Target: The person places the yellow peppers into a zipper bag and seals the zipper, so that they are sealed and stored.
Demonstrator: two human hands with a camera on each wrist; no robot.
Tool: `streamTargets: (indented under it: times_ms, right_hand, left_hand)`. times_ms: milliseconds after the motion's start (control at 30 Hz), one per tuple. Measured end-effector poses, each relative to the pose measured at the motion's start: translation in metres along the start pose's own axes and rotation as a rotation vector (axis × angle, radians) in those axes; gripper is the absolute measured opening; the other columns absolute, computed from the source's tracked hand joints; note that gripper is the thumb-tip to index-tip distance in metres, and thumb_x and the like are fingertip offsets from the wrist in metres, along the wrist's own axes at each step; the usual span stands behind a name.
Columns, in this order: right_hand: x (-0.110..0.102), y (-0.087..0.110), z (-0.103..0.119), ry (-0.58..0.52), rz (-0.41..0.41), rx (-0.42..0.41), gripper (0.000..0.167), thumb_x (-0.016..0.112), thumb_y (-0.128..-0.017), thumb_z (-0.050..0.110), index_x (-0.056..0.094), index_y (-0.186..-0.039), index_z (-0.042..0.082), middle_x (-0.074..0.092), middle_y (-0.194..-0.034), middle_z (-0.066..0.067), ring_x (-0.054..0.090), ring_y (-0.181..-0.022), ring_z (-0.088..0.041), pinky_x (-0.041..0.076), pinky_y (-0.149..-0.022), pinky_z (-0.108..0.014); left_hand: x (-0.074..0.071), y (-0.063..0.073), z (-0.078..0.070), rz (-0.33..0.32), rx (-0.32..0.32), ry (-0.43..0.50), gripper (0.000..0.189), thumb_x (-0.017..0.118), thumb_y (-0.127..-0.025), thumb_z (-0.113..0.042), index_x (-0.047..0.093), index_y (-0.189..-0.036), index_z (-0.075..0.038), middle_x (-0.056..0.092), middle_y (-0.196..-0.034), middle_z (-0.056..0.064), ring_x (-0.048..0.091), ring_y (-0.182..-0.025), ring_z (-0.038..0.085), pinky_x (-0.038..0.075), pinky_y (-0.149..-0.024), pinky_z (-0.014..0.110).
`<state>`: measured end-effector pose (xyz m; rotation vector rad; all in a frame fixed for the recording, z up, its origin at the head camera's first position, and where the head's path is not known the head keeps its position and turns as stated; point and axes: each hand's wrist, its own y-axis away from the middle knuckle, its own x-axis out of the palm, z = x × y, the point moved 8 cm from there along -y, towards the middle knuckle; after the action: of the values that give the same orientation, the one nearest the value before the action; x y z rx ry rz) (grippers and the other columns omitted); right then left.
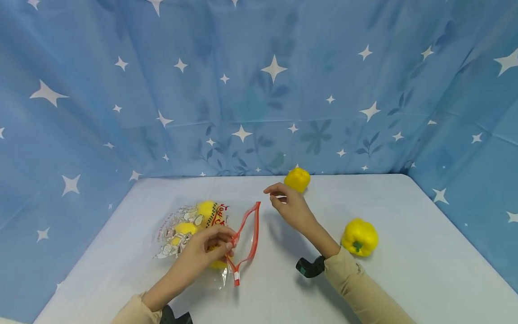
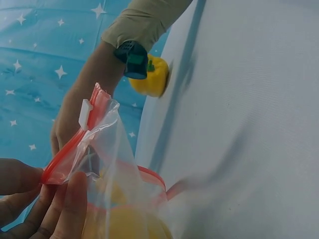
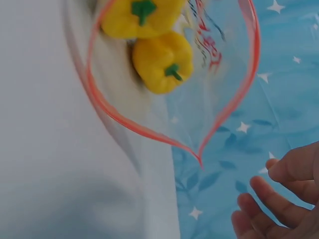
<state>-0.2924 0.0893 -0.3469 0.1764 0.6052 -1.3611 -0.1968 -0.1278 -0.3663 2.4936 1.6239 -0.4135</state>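
The left hand (image 1: 204, 249) pinches the red rim (image 1: 256, 234) of a clear bag (image 1: 178, 238) of yellow peppers (image 3: 162, 62) on the left of the white desk (image 1: 421, 252); the right hand (image 1: 291, 206), relaxed, holds nothing, with one loose pepper (image 1: 298, 179) far and another (image 1: 360, 236) right. Pinched on one side only, the bag could sag shut or spill a pepper. A blue star-print curtain (image 1: 243, 90) hangs behind.

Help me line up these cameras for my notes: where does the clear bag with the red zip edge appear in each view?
Head: the bag lies left of centre, below mid-height, its edge pinched by the left hand.
Left wrist: lower left to centre, edge slanting up to a white slider.
Right wrist: upper middle, mouth open.
Shared landmark: the blue starry curtain.
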Motion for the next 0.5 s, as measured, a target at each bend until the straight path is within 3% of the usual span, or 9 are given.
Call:
streamTargets:
  times_ms: [300,500]
  right_hand:
    - [-0.023,-0.025,-0.012,-0.046,-0.145,0.041,0.027,0.058,-0.103,0.008,0.067,-0.129,0.004,0.068,-0.133,-0.013,0.063,-0.129,-0.032,0.053,-0.113,-0.049]
    - [-0.036,-0.041,-0.012,-0.040,-0.267,-0.013,0.032,0.054,-0.102,0.003,0.066,-0.131,0.002,0.066,-0.137,-0.018,0.059,-0.133,-0.036,0.048,-0.117,-0.051]
  left_hand:
    - [0.003,0.001,0.002,0.007,-0.008,0.032,0.027,0.068,-0.101,-0.014,0.065,-0.125,-0.001,0.067,-0.109,0.030,0.073,-0.088,0.019,0.066,-0.077,0.031]
    - [0.000,0.002,0.001,0.004,-0.026,0.028,0.027,0.069,-0.101,-0.015,0.066,-0.124,-0.002,0.067,-0.108,0.028,0.074,-0.088,0.021,0.066,-0.077,0.033]
